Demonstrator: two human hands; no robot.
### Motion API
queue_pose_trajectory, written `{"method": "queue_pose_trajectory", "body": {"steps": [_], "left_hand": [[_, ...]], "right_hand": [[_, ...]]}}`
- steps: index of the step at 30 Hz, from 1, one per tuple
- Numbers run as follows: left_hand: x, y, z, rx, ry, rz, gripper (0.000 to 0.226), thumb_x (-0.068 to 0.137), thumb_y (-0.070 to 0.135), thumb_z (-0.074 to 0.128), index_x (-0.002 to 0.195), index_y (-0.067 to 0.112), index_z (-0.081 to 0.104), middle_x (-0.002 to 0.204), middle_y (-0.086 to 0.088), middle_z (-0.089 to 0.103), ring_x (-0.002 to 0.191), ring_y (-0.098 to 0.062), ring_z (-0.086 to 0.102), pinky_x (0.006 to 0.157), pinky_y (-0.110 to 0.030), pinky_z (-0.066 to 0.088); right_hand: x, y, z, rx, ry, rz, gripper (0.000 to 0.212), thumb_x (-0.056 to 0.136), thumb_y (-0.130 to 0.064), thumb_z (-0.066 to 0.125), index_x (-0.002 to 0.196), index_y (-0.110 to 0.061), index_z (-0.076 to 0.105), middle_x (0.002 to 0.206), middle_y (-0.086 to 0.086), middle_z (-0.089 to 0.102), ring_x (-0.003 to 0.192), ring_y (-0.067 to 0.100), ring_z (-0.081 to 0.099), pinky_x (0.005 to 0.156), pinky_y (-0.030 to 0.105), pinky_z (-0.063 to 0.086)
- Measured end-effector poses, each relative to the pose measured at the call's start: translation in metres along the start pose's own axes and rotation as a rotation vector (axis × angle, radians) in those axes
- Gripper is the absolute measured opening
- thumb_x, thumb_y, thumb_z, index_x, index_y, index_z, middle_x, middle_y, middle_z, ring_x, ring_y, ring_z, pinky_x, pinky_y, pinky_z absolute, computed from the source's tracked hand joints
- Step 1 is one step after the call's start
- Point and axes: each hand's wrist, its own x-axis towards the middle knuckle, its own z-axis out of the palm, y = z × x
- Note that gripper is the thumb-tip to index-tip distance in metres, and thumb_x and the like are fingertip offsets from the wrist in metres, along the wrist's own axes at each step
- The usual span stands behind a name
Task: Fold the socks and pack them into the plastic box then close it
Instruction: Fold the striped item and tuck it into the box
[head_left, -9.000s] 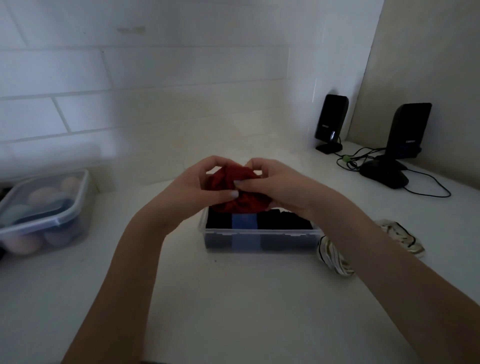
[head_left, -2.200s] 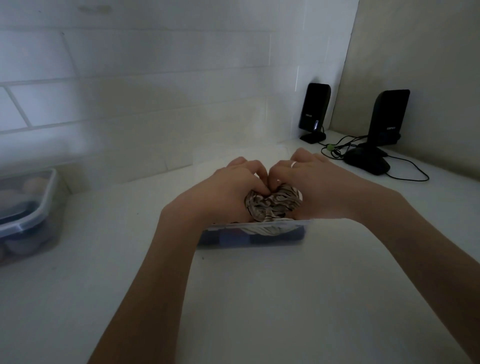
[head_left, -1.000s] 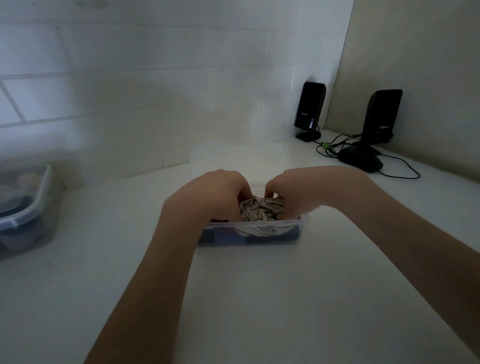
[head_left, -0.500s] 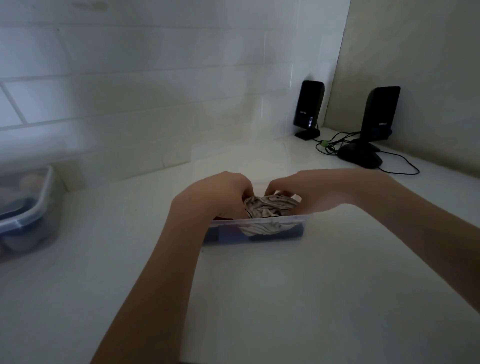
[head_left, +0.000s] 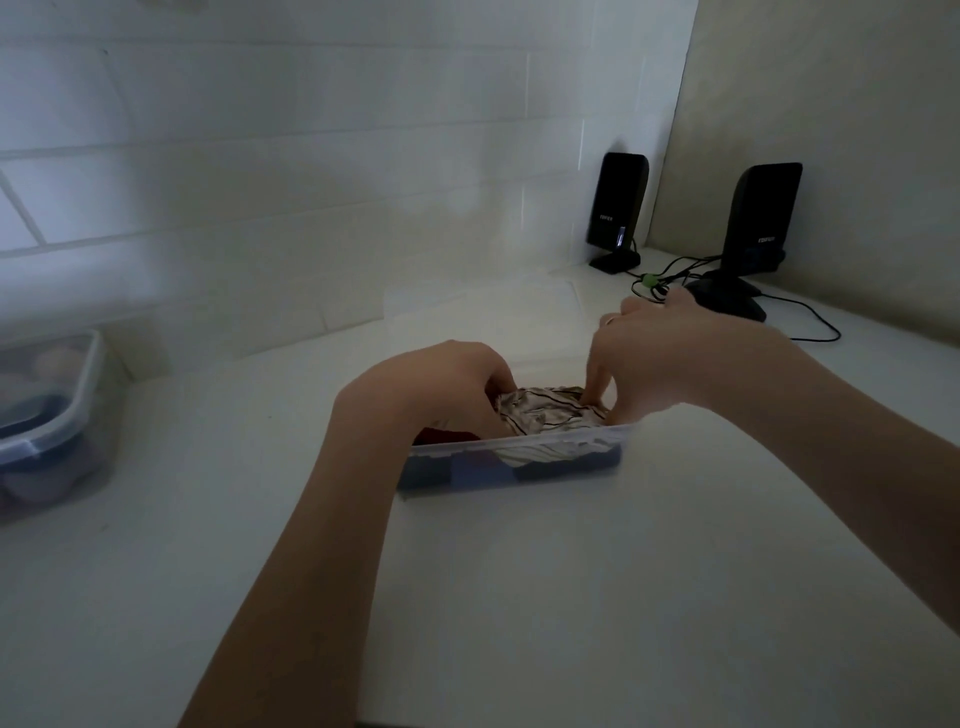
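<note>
Now: last sock going in, lid is the next target.

Both hands press the striped sock (head_left: 550, 415) down into the plastic box (head_left: 514, 462), atop the dark, blue and red ones. Left hand (head_left: 441, 384) is curled, fingers buried at the sock's left edge; right hand (head_left: 660, 358) has its fingers half spread, tips pushing at the sock's right edge. Neither holds anything. Clear lid (head_left: 483, 312) lies flat just behind the box, long axis parallel to it. Judgement: right hand is nearer the lid; reach straight back.
</note>
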Motion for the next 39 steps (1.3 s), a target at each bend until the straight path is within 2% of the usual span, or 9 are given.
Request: {"method": "queue_pose_trajectory", "body": {"steps": [4,8,12,19,24,26,30,34,39], "left_hand": [[-0.005,-0.002,-0.006,-0.058,-0.032,0.013,0.052,0.078,0.034,0.071,0.126,0.023,0.058,0.121,0.005,0.064,0.107,-0.013,0.059,0.099,-0.030,0.044],[-0.003,0.000,-0.001,-0.008,-0.019,0.026,0.053,0.076,0.024,0.072,0.127,0.023,0.056,0.122,0.003,0.062,0.100,-0.013,0.054,0.095,-0.028,0.044],[0.003,0.001,0.005,0.023,0.037,0.030,0.052,0.074,0.021,0.072,0.123,0.023,0.055,0.121,0.001,0.058,0.096,-0.013,0.048,0.095,-0.033,0.046],[0.005,-0.002,0.006,0.021,0.038,0.044,0.052,0.073,0.020,0.073,0.121,0.023,0.056,0.118,0.001,0.059,0.096,-0.014,0.050,0.094,-0.035,0.047],[0.006,-0.002,0.006,0.008,0.046,0.042,0.053,0.071,0.023,0.075,0.120,0.023,0.057,0.115,0.003,0.060,0.096,-0.014,0.052,0.094,-0.035,0.048],[0.006,-0.002,0.006,0.019,0.043,0.046,0.054,0.070,0.026,0.075,0.121,0.023,0.057,0.111,0.004,0.060,0.094,-0.014,0.052,0.092,-0.033,0.048],[0.007,-0.002,0.006,0.032,0.048,0.053,0.053,0.070,0.028,0.075,0.120,0.023,0.057,0.106,0.004,0.059,0.092,-0.015,0.053,0.089,-0.034,0.049],[0.007,-0.003,0.008,0.028,0.071,0.056,0.052,0.069,0.030,0.075,0.118,0.025,0.057,0.105,0.007,0.057,0.091,-0.014,0.052,0.088,-0.034,0.049],[0.008,-0.005,0.009,0.009,0.090,0.075,0.047,0.070,0.028,0.074,0.115,0.025,0.059,0.098,0.009,0.055,0.088,-0.013,0.051,0.079,-0.028,0.045]], "right_hand": [[0.005,-0.002,0.001,0.050,-0.059,0.044,0.041,0.084,-0.037,0.061,0.124,-0.037,0.057,0.122,0.003,0.052,0.117,0.025,0.045,0.086,0.039,0.033],[0.009,-0.006,0.002,0.152,-0.102,0.070,0.043,0.076,-0.030,0.068,0.118,-0.026,0.064,0.108,-0.001,0.067,0.096,0.020,0.061,0.073,0.026,0.045],[0.007,-0.011,-0.001,0.109,-0.033,0.093,0.042,0.077,-0.015,0.063,0.118,-0.025,0.060,0.106,0.001,0.062,0.081,0.020,0.053,0.066,0.027,0.035],[0.007,-0.003,-0.006,0.163,-0.184,-0.049,0.049,0.079,-0.026,0.069,0.126,-0.021,0.054,0.125,0.002,0.054,0.110,0.023,0.053,0.073,0.027,0.039],[0.005,0.010,-0.017,0.512,0.072,-0.110,0.035,0.075,-0.039,0.073,0.105,-0.025,0.066,0.081,-0.014,0.048,0.083,0.011,0.052,0.070,0.026,0.039],[0.010,0.000,-0.014,0.542,0.158,-0.142,0.033,0.074,-0.034,0.075,0.103,-0.024,0.067,0.089,-0.009,0.058,0.086,0.012,0.058,0.071,0.024,0.043],[0.019,-0.018,0.001,0.469,0.057,-0.167,0.043,0.075,-0.025,0.072,0.116,-0.024,0.061,0.110,-0.004,0.065,0.094,0.014,0.061,0.083,0.027,0.052],[0.016,-0.018,-0.005,0.401,-0.038,-0.182,0.050,0.080,-0.030,0.069,0.127,-0.023,0.055,0.122,-0.003,0.061,0.108,0.017,0.057,0.090,0.027,0.046],[0.019,-0.019,-0.005,0.365,-0.094,-0.166,0.048,0.084,-0.029,0.064,0.129,-0.019,0.051,0.123,0.001,0.059,0.107,0.018,0.056,0.080,0.025,0.041]]}}
